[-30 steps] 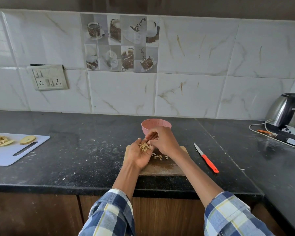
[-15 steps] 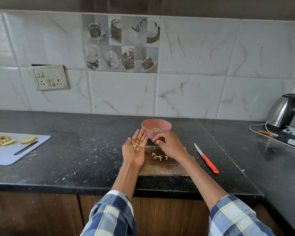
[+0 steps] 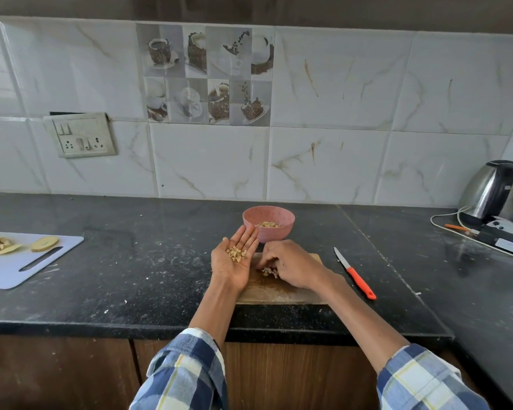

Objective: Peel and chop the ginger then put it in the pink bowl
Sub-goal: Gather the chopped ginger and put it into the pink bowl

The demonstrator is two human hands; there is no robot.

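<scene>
While the left hand (image 3: 234, 261) lies flat and palm-up just beside the near-left edge of the wooden board (image 3: 279, 287), fingers spread wide and gripping nothing, a small heap of chopped ginger (image 3: 236, 252) sits loose in its palm, its fingertips reaching toward the rim of the pink bowl (image 3: 268, 222). Down on the board, the right hand (image 3: 290, 266) is curled knuckles-up, its fingertips pinched in around the last few ginger bits (image 3: 269, 271) lying on the wood; whether any are actually caught between the fingers I cannot tell. The bowl stands just behind the board and already has some chopped ginger in the bottom. Off to the right of the board, the orange-handled knife (image 3: 355, 273) lies on the black counter (image 3: 131, 261), touched by no one. Far left of the board a white cutting board (image 3: 15, 264) carries ginger slices and scraps. Half a second ago the right hand was up by the bowl's near rim; it has since dropped onto the board, covering the leftover pieces, while the left palm has stayed open with its load in much the same place
</scene>
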